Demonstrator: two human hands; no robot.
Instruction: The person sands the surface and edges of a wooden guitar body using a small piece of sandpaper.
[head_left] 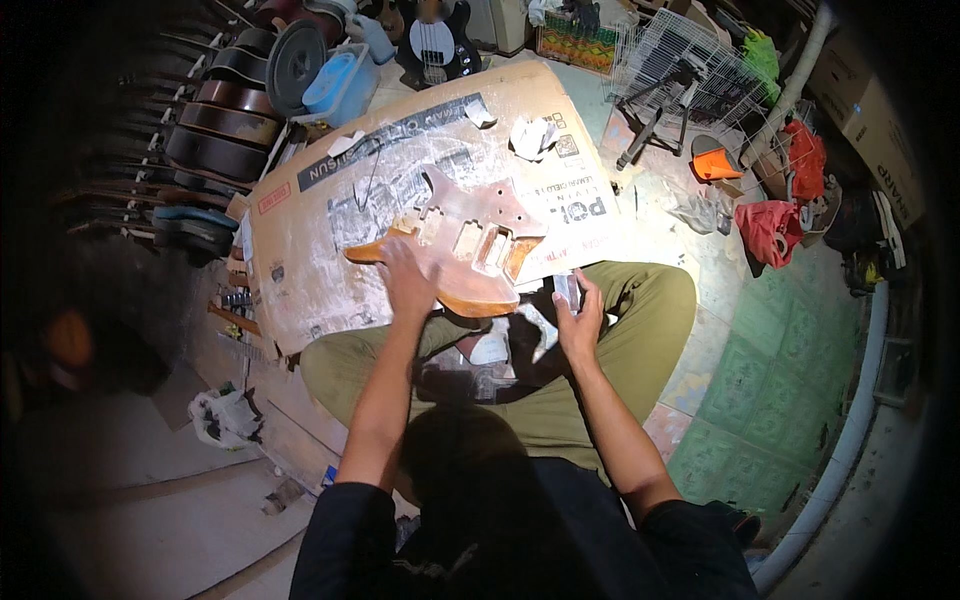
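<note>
An unfinished electric guitar body (460, 250) lies on a flattened cardboard sheet in front of my crossed legs. Its face is a dusty reddish-brown, its edges are orange-brown, and bare pickup cavities are cut into it. My left hand (407, 280) grips the body near its left horn, the fingers over the top and partly smeared. Just off the body's lower right side, above my right knee, my right hand (580, 318) holds a small grey sanding block (567, 288) between thumb and fingers.
White dust and torn paper scraps (534, 138) cover parts of the cardboard sheet (300, 245). Several guitars (220, 135) stand racked at left. A blue plastic tub (338, 85), a wire cage (690, 65), a black stand (655, 125) and a red bag (768, 232) sit around the far and right sides.
</note>
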